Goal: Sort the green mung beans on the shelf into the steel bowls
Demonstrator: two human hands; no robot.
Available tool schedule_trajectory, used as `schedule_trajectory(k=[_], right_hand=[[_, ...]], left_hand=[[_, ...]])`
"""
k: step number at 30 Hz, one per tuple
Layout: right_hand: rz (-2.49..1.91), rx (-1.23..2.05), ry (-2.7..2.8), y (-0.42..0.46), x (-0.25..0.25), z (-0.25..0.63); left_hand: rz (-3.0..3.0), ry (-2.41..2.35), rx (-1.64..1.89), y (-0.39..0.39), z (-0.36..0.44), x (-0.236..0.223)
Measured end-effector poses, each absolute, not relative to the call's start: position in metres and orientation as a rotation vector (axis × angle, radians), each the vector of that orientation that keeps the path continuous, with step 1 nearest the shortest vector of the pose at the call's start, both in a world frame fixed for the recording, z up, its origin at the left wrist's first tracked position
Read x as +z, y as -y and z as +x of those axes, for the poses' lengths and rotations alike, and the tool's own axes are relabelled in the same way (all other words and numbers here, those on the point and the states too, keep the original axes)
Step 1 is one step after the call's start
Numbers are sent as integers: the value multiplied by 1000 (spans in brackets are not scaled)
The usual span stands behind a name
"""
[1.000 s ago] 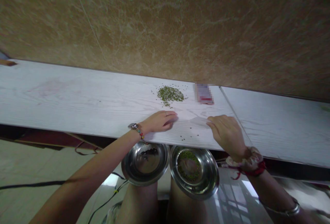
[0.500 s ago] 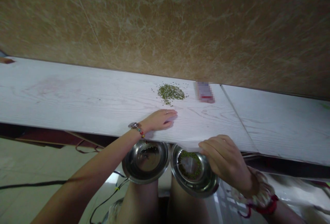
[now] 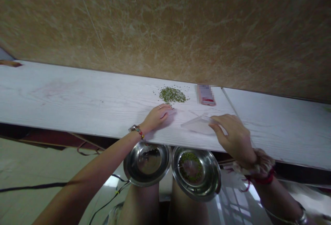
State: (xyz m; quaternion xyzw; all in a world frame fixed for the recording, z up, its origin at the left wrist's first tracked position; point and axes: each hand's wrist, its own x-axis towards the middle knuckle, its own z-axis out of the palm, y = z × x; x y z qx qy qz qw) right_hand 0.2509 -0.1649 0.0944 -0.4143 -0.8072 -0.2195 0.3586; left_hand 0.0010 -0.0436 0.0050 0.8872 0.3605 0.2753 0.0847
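Hands, two, set apart. Left hand: holding nothing, fingers loosely bent, thumb away from the forefinger, fingertips at the near edge of the pile. Right hand: thumb and fingers pinched on one translucent sheet.

Green grains, one pile, too many to count; on the table, near its far edge, between left hand and wall.

Metal bowls, two, side by side on the person's legs: left bowl, contents unclear; right bowl, with more green grains.

Phone, one, flat, right of the pile. Watch, one, left wrist.

Appearance: grains small, round, dull green, thick at the middle, scattered singly at the margins. Sheet whitish, thin, see-through, slanting leftward from the fingers over the table.
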Motion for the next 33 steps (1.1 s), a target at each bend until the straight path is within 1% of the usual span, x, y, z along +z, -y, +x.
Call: schedule_trajectory(k=[3, 6, 8, 13, 21, 26, 33], right_hand=[[-1061, -622, 2054, 132, 82, 248], [-1050, -633, 2054, 102, 69, 241], [-1025, -672, 2074, 85, 61, 236], [-993, -768, 2027, 59, 47, 228], [-1016, -765, 2016, 51, 27, 222], [-936, -849, 1898, 47, 27, 213], [-877, -790, 2012, 51, 26, 212]], left_hand=[[2525, -1414, 974, 31, -12, 2], [2425, -1693, 867, 21, -22, -1], [2433, -1769, 768, 18, -24, -2], [2512, -1728, 690, 22, -19, 1], [2460, -1817, 523, 30, -12, 12], [2471, -1823, 518, 30, -10, 13], [2487, -1809, 516, 30, -10, 12]])
